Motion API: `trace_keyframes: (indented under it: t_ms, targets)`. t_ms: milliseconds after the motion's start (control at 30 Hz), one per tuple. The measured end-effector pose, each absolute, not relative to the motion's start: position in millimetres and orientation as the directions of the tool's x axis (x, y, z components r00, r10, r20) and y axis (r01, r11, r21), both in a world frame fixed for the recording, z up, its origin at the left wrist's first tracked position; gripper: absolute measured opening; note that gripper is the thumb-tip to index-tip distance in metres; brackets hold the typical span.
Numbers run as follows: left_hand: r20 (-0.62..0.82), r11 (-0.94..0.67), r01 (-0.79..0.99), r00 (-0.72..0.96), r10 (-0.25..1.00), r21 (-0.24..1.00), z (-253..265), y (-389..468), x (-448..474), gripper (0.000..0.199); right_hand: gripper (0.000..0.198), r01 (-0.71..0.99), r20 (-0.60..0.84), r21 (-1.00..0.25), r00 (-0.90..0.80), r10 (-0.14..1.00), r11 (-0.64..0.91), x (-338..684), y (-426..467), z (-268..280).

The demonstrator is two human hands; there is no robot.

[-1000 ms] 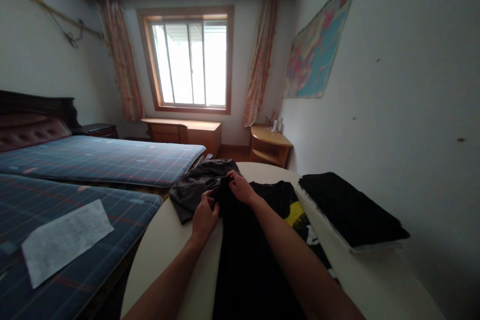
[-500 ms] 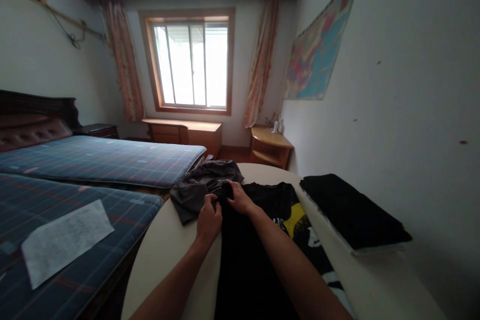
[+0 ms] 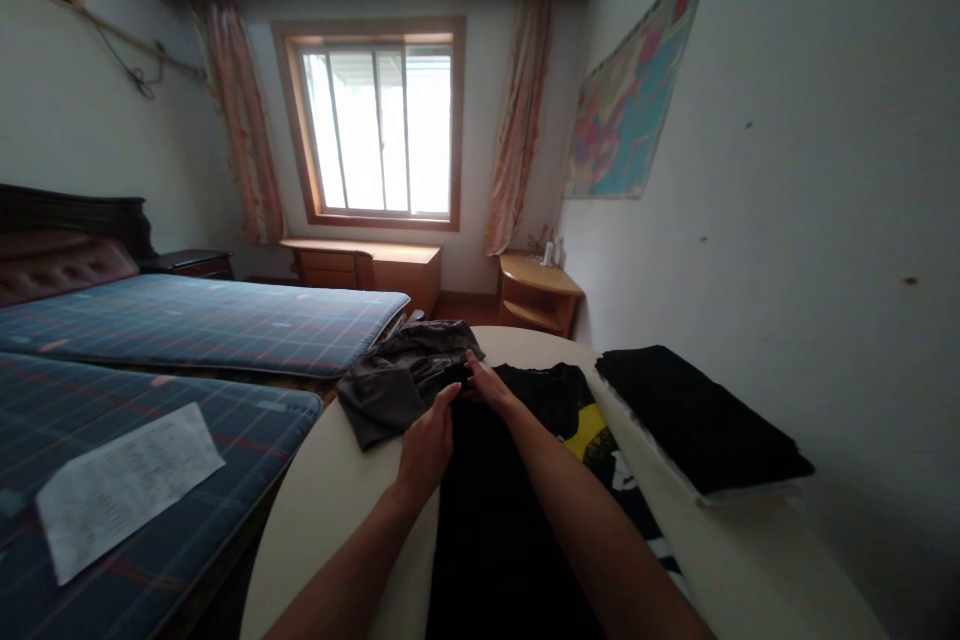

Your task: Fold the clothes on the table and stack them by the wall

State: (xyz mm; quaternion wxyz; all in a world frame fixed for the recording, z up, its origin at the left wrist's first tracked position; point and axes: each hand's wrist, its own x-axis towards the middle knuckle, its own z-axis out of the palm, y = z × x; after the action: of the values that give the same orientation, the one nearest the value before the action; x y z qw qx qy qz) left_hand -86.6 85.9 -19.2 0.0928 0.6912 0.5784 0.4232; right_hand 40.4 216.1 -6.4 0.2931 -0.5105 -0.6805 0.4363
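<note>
A black T-shirt point(image 3: 495, 510) with a yellow and white print lies on the round cream table point(image 3: 330, 510), its left part folded over the front. My right hand point(image 3: 487, 385) is closed on the shirt's far left corner, near the collar. Close beside it, my left hand point(image 3: 429, 438) has its fingers bent around the same bunched black cloth at the left edge; the fingertips are partly hidden. Just beyond both hands sits a crumpled dark grey garment point(image 3: 390, 380).
A stack of folded black cloth point(image 3: 705, 420) stands on the table's right side, near the wall. To the left are plaid mattresses point(image 3: 195, 320) with a sheet of paper point(image 3: 131, 485) on the nearer one. A desk point(image 3: 409, 270) and corner shelf point(image 3: 540, 272) stand near the window.
Both hands have shifted slightly to the right along the shirt's far left corner, and the left fingers have straightened somewhat. The view has turned a little.
</note>
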Motion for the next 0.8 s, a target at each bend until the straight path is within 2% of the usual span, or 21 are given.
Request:
trace_keyframes:
  t_ms: [100, 167, 267, 367, 433, 600, 700, 800]
  targets:
    - [0.452, -0.404, 0.734, 0.147, 0.88, 0.546, -17, 80, -81, 0.043, 0.045, 0.45, -0.133, -0.893, -0.282, 0.95, 0.009, 47, 217, 3]
    - [0.466, -0.462, 0.723, 0.218, 0.858, 0.513, -17, 78, -81, 0.053, 0.048, 0.466, -0.163, -0.884, -0.253, 0.954, -0.027, 53, 215, 6]
    - [0.498, -0.49, 0.723, 0.231, 0.836, 0.487, -19, 77, -84, 0.075, 0.052, 0.472, -0.168, -0.881, -0.224, 0.96, -0.045, 62, 213, 8]
    - [0.452, -0.425, 0.76, 0.194, 0.87, 0.492, -24, 79, -90, 0.084, 0.049, 0.469, -0.165, -0.881, -0.199, 0.966, -0.053, 73, 215, 9]
    - [0.371, -0.358, 0.783, 0.176, 0.912, 0.509, -25, 81, -93, 0.08, 0.049, 0.481, -0.165, -0.875, -0.186, 0.969, -0.057, 82, 218, 7]
    - [0.208, -0.205, 0.821, 0.109, 0.972, 0.532, -20, 81, -95, 0.042, 0.035, 0.573, -0.144, -0.819, -0.162, 0.976, -0.026, 103, 222, -1]
    - [0.185, -0.193, 0.834, 0.111, 0.976, 0.517, -16, 79, -96, 0.035, 0.027, 0.623, -0.092, -0.781, -0.18, 0.979, 0.041, 103, 225, -6]
    - [0.179, -0.198, 0.841, 0.122, 0.976, 0.503, -14, 77, -96, 0.032, 0.035, 0.644, -0.023, -0.758, -0.188, 0.982, 0.106, 90, 228, -12]
